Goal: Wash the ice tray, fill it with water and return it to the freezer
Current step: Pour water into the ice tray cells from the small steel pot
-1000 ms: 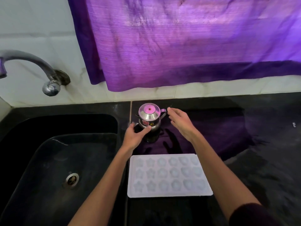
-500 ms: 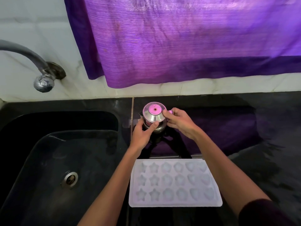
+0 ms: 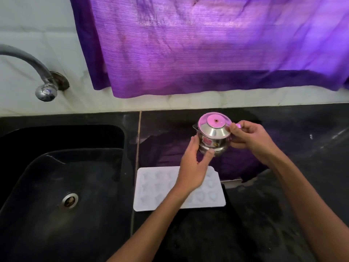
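right hand (image 3: 251, 138) gripped steel kettle (image 3: 214, 137) handle | left hand (image 3: 192, 167) cupped kettle's side, above ice tray (image 3: 151, 190) | tray flat on desk (image 3: 283, 205), right of sink (image 3: 62, 186)

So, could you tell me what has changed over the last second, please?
Both hands closed in on the small steel pot: the right hand now grips its handle side, the left hand cups its body. It appears lifted toward the ice tray. The tray stays flat on the counter beside the sink.
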A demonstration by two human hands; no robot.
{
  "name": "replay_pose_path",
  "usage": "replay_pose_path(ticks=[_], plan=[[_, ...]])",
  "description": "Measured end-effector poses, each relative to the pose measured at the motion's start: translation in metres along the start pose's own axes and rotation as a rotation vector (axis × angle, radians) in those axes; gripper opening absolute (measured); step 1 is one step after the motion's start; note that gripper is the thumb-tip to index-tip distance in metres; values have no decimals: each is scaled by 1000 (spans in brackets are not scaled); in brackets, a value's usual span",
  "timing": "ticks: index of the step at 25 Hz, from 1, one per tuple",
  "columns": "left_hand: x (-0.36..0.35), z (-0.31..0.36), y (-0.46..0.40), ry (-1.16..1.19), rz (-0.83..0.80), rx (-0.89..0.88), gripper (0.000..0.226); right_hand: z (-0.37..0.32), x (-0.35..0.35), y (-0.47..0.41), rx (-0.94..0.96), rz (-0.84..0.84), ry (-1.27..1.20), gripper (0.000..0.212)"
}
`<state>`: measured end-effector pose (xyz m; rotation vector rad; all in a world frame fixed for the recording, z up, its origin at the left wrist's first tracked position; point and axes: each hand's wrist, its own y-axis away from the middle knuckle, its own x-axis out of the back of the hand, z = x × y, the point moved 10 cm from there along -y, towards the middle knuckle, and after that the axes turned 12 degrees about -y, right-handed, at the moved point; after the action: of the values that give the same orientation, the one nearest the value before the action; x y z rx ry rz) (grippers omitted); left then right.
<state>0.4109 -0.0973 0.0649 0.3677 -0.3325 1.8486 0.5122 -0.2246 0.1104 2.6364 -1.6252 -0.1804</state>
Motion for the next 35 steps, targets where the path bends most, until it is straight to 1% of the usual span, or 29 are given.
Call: replay_pose_path(ticks=[4, 7, 9, 14, 16, 19, 24, 30, 35], plan=[[-66, 8, 44, -19, -141, 49, 71, 14, 43, 43, -33, 68, 67, 40], [-94, 6, 63, 16, -154, 49, 73, 26, 60, 63, -60, 96, 54, 28], [-103, 5, 72, 55, -165, 70, 69, 31, 67, 71, -68, 117, 76, 21], [-110, 4, 83, 198, -227, 117, 53, 28, 67, 74, -68, 127, 213, 25], [-112, 2, 84, 233, -265, 158, 53, 25, 66, 71, -74, 125, 288, 30], [-115, -2, 84, 274, -309, 204, 50, 21, 64, 66, -76, 128, 378, 42], [-116, -5, 85, 339, -326, 251, 56, 20, 59, 59, -89, 117, 482, 58], [-120, -11, 83, 346, -337, 284, 62, 17, 59, 54, -98, 123, 560, 57], [-120, -12, 82, 351, -331, 276, 61, 15, 57, 53, -94, 117, 577, 59]])
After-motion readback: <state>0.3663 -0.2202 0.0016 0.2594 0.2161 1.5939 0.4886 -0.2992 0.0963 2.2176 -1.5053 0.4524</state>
